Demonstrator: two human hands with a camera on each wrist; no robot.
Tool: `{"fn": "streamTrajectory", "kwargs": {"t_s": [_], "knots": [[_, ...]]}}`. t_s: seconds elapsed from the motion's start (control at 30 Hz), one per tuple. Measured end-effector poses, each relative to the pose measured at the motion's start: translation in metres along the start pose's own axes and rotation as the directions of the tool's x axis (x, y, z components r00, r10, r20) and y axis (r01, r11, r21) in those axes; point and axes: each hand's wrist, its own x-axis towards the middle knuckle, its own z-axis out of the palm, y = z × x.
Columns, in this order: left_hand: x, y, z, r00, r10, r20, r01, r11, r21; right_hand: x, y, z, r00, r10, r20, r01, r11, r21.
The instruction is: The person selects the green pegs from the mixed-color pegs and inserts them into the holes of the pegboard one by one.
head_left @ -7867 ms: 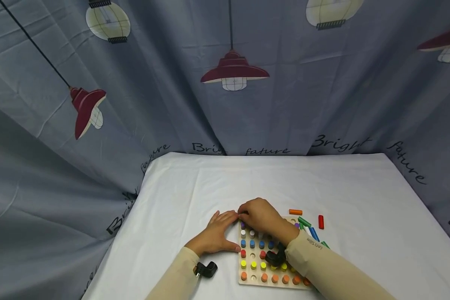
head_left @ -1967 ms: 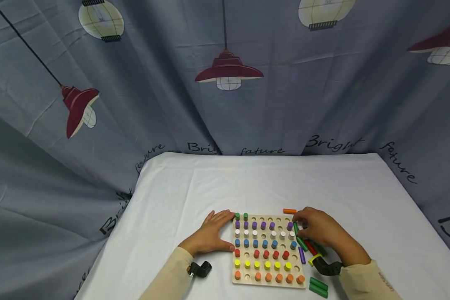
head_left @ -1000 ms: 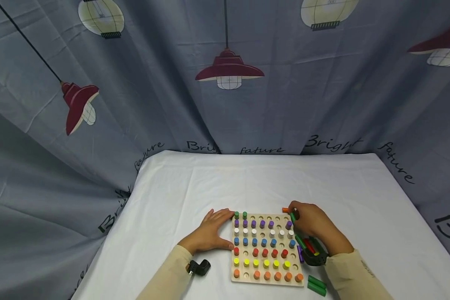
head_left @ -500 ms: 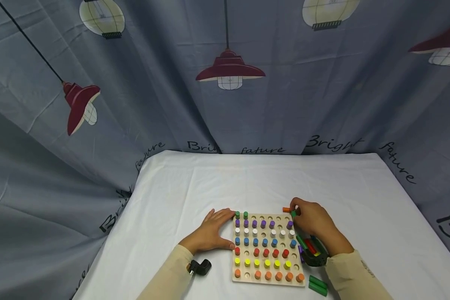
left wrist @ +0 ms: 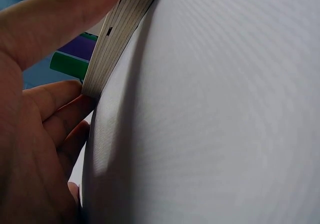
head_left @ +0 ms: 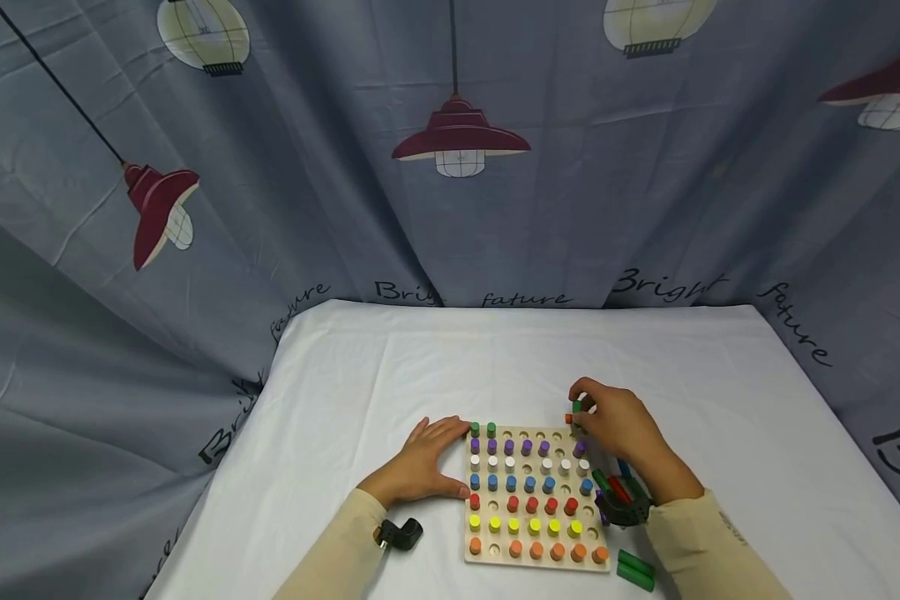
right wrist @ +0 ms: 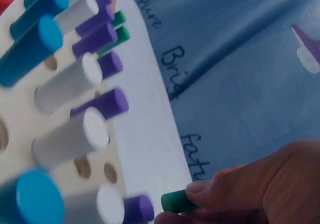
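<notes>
A wooden pegboard [head_left: 504, 537] holds rows of coloured pegs: orange nearest, then yellow, red, blue, white and purple, with two green pegs [head_left: 483, 430] at the far left corner. Some holes are bare. My left hand [head_left: 423, 467] rests against the board's left edge, thumb and fingers spread; in the left wrist view its fingertips touch the board's layered side [left wrist: 112, 43]. Just past the far right corner, my right hand [head_left: 622, 421] pinches a green peg [head_left: 577, 407] between thumb and fingers, and in the right wrist view the peg's end [right wrist: 176, 202] sticks out near a purple peg [right wrist: 137, 210].
An orange peg [head_left: 568, 418] lies behind the board, partly covered by the right hand. Along the right side lie loose pegs, including a red one [head_left: 619, 490], partly hidden by the black wrist camera [head_left: 624, 508]. Two green pegs [head_left: 635, 571] lie nearer. A printed curtain [head_left: 330, 167] hangs behind.
From the far left corner, my right hand went to the loose pegs, picked up a green peg, turned it upright and brought it slightly left and away. My left hand stays at the edge.
</notes>
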Motion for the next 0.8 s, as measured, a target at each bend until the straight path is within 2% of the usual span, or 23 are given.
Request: {"fn": "streamTrajectory", "kwargs": {"t_s": [0.27,0.8], "knots": [[0.000,-0.001,-0.001,1.000,0.011,-0.011,-0.011,1.000,0.003,0.006,-0.018,0.006,0.996,-0.072,-0.046,0.072,0.997,0.006],[-0.001,0.002,-0.002,1.000,-0.002,-0.008,0.002,1.000,-0.018,0.016,-0.052,0.029,0.996,-0.089,0.022,0.089,0.996,-0.006]]}}
